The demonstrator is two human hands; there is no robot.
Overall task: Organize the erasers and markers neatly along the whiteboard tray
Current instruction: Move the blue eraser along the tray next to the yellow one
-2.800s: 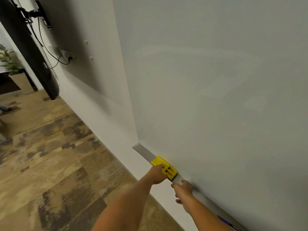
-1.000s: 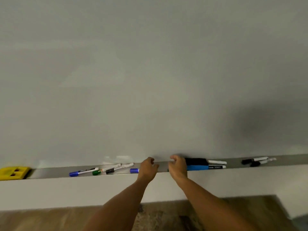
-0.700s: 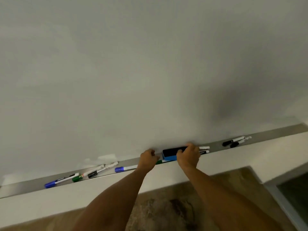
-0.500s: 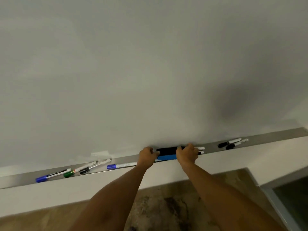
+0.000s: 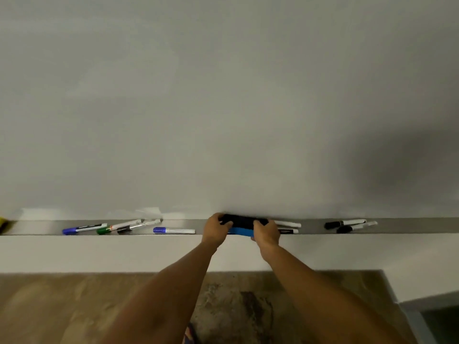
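Observation:
A blue eraser with a black felt face (image 5: 242, 225) lies on the metal whiteboard tray (image 5: 407, 225). My left hand (image 5: 216, 230) grips its left end and my right hand (image 5: 265, 233) grips its right end. Left of my hands lie a blue-capped marker (image 5: 173, 230), a cluster of a green and a black marker (image 5: 126, 226), and another blue-capped marker (image 5: 84, 229). Two markers (image 5: 288, 227) stick out right of my right hand, partly hidden. Two black-capped markers (image 5: 350, 225) lie further right. A yellow eraser (image 5: 3, 224) shows at the far left edge.
The blank whiteboard (image 5: 223, 108) fills the upper view. Below the tray is a white wall strip (image 5: 99, 252), then patterned brown flooring (image 5: 62, 306). A darker opening (image 5: 439, 324) shows at the bottom right.
Both hands have closed on the ends of the blue eraser. Earlier my left hand was at the yellow eraser at the tray's left end; the view has since shifted right along the tray.

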